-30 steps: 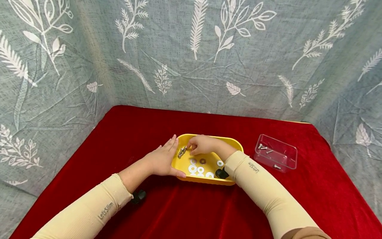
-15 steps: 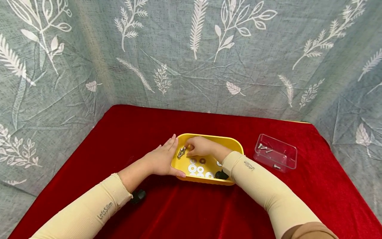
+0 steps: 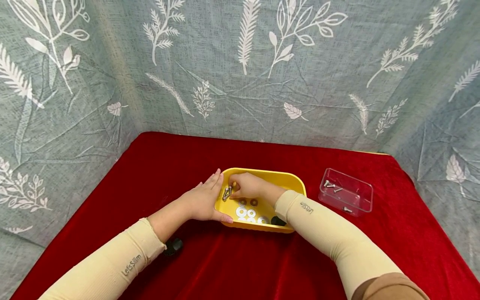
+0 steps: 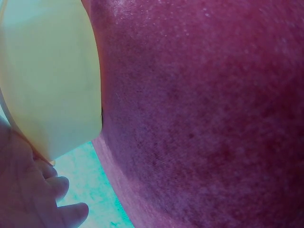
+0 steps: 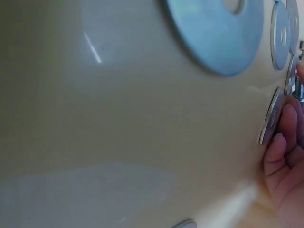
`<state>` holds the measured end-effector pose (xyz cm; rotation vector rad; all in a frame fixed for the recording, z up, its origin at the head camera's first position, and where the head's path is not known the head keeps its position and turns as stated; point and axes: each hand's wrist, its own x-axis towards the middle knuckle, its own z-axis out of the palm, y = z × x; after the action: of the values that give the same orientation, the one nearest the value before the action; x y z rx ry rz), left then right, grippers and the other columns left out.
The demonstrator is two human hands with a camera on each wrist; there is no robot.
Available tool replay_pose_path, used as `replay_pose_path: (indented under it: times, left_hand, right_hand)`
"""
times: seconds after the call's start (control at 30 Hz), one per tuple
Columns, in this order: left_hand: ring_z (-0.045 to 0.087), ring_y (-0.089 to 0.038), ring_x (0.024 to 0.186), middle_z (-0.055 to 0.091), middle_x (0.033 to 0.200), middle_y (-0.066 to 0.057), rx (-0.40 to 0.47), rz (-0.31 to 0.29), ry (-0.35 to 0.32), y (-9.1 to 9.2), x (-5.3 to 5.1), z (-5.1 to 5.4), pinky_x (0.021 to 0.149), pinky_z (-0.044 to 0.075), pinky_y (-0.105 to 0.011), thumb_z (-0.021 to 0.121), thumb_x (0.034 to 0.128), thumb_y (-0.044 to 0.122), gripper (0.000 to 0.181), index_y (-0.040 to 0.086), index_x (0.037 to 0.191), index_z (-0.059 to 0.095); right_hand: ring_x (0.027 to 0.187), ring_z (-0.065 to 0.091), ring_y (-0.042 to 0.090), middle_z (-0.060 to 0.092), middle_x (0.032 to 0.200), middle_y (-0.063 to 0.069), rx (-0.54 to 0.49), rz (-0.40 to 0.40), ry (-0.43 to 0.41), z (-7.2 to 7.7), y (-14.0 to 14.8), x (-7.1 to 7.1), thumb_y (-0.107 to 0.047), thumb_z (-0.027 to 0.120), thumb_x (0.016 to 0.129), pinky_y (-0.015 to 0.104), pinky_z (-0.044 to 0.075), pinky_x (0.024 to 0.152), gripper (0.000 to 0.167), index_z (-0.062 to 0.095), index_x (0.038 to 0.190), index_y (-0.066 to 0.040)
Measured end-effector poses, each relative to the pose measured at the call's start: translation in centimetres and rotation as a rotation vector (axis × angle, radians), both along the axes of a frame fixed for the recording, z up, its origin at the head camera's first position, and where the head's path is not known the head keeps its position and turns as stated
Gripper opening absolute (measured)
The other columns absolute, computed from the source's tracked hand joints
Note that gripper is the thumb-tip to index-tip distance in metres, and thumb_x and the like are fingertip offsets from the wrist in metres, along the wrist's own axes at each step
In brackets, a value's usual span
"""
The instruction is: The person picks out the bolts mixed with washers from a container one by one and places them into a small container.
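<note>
My left hand point(image 3: 202, 202) steadies the left end of a yellow plastic bin point(image 3: 262, 227), fingers straight along its outer side and thumb at the front rim. Inside the bin is my right hand point(image 3: 248, 185), thumb and forefinger bent around a small cluster of silver bolts point(image 3: 226, 194) at the left end. Whether the fingertips pinch a bolt is hidden. Several flat washers point(image 3: 238, 213) lie on the bin floor near the front. In the right wrist view, one large washer point(image 5: 223, 52) is close to the camera, and the curled fingers point(image 5: 287, 123) are beside smaller washers.
A clear plastic box point(image 3: 348, 175) with several bolts point(image 3: 338, 190) stands to the right. Beneath the right forearm, a black object point(image 3: 278, 221) shows in the bin. Another black object point(image 3: 177, 245) is by the left wrist. Red cloth point(image 3: 180, 158) covers the table; a patterned curtain point(image 3: 225, 91) hangs behind.
My right hand has moved left across the bin floor, and its fingertips have reached the bolt cluster. The left hand and the bin have stayed in place.
</note>
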<state>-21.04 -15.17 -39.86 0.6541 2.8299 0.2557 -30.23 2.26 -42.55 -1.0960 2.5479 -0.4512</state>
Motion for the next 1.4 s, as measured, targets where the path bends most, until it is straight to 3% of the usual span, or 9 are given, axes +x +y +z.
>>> replay_pose_path:
  times: [0.63, 0.8, 1.03, 1.4]
  left_hand:
    - [0.004, -0.031, 0.139, -0.005, 0.151, -0.02, 0.028, -0.004, 0.011, -0.1, 0.3, 0.1, 0.105, 0.022, -0.054, 0.055, 0.0637, 0.078, 0.127, -0.003, 0.145, 0.001]
    - [0.004, -0.031, 0.139, -0.006, 0.151, -0.02, 0.024, -0.001, 0.008, 0.0, 0.2, 0.2, 0.105, 0.022, -0.053, 0.055, 0.0632, 0.078, 0.127, -0.003, 0.145, 0.001]
    - [0.003, -0.03, 0.139, -0.009, 0.151, -0.018, 0.029, -0.004, -0.003, 0.0, 0.3, 0.2, 0.105, 0.022, -0.053, 0.057, 0.0637, 0.077, 0.127, -0.003, 0.145, 0.001]
    - [0.003, -0.031, 0.139, -0.008, 0.151, -0.019, 0.033, -0.001, -0.006, 0.0, 0.2, 0.2, 0.105, 0.022, -0.053, 0.056, 0.0626, 0.078, 0.128, -0.002, 0.145, -0.001]
  right_hand:
    - [0.067, 0.05, 0.009, 0.056, 0.078, -0.004, 0.006, 0.0, 0.051, -0.1, -0.4, 0.2, -0.026, 0.067, 0.084, 0.019, 0.043, 0.064, 0.025, 0.056, 0.102, -0.012]
    - [0.069, 0.05, 0.008, 0.056, 0.079, -0.004, -0.015, 0.007, 0.018, 0.0, -0.2, 0.1, -0.022, 0.068, 0.083, 0.019, 0.043, 0.065, 0.024, 0.058, 0.101, -0.011]
    - [0.06, 0.047, 0.008, 0.052, 0.067, -0.002, -0.054, 0.024, -0.023, 0.4, 0.2, -0.1, -0.021, 0.071, 0.08, 0.019, 0.039, 0.057, 0.016, 0.061, 0.088, -0.012]
    - [0.068, 0.056, 0.007, 0.062, 0.077, -0.005, -0.088, -0.011, -0.07, 1.0, 0.4, -0.6, -0.012, 0.071, 0.079, 0.018, 0.046, 0.063, 0.015, 0.061, 0.091, -0.011]
